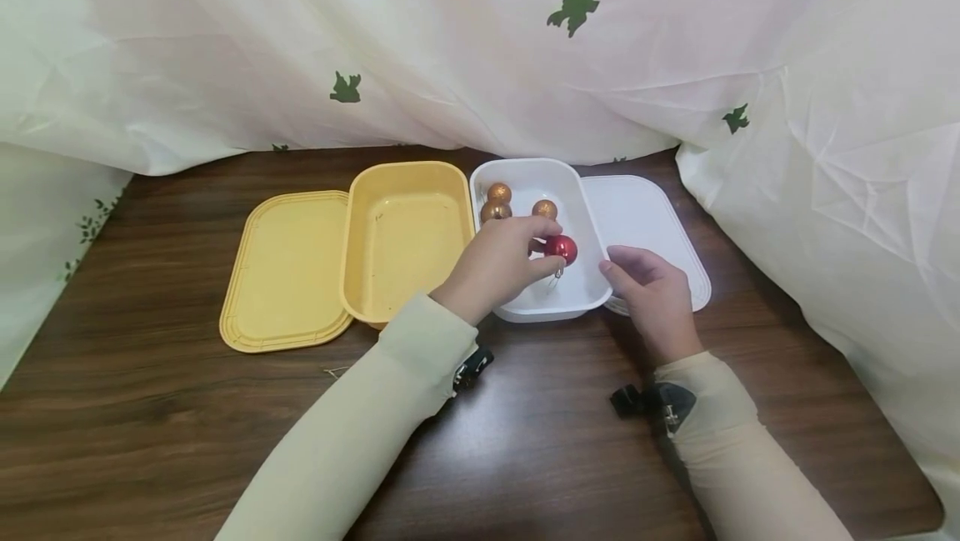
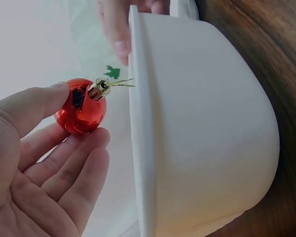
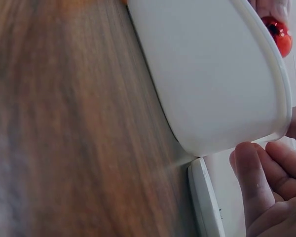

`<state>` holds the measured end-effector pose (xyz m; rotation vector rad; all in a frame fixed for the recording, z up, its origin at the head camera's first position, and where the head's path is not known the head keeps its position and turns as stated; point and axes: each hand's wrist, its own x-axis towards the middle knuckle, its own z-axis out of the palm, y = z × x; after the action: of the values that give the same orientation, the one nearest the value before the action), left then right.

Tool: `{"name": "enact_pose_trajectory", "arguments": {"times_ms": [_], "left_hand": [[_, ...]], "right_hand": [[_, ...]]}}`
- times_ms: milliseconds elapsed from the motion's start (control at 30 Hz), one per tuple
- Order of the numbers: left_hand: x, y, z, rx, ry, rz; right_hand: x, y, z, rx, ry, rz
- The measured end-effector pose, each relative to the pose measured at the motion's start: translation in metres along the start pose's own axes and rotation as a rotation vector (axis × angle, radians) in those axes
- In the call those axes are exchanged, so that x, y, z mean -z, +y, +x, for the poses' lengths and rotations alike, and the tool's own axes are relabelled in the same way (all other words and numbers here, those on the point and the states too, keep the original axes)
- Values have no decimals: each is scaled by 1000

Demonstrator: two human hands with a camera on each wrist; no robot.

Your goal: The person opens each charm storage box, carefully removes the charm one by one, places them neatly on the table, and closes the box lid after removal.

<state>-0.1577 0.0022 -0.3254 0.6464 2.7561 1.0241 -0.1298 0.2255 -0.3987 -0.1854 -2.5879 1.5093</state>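
Observation:
My left hand (image 1: 497, 264) pinches a shiny red Christmas bauble (image 1: 564, 251) between thumb and fingers, above the white plastic container (image 1: 536, 313). In the left wrist view, the bauble's gold cap and string loop (image 2: 119, 84) point toward the container's rim. My right hand (image 1: 656, 299) holds the container's right rim near the front corner, with thumb and fingers on either side of the edge in the right wrist view. Inside the container lie a glittery orange bauble (image 1: 499, 192), a shiny gold one (image 1: 495, 211) and another glittery one (image 1: 545, 209); my left hand hides part of the inside.
A yellow container (image 1: 408, 232) stands left of the white one, with a yellow lid (image 1: 288, 266) on its left. The white lid (image 1: 645, 220) lies at the right. A thin gold string (image 1: 337, 371) lies on the dark wooden table (image 1: 540, 458). White cloth (image 1: 465, 41) hangs behind.

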Motion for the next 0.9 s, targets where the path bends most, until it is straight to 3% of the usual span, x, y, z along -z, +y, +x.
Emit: {"name": "enact_pose_trajectory", "arguments": {"times_ms": [400, 767, 900], "left_hand": [[1, -2, -30, -41, 27, -79], [-12, -11, -55, -84, 113, -297], [-14, -15, -68, -93, 110, -301]], "right_hand": [[0, 1, 0, -11, -20, -3], [1, 1, -1, 3, -13, -6], [2, 2, 0, 13, -12, 12]]}}
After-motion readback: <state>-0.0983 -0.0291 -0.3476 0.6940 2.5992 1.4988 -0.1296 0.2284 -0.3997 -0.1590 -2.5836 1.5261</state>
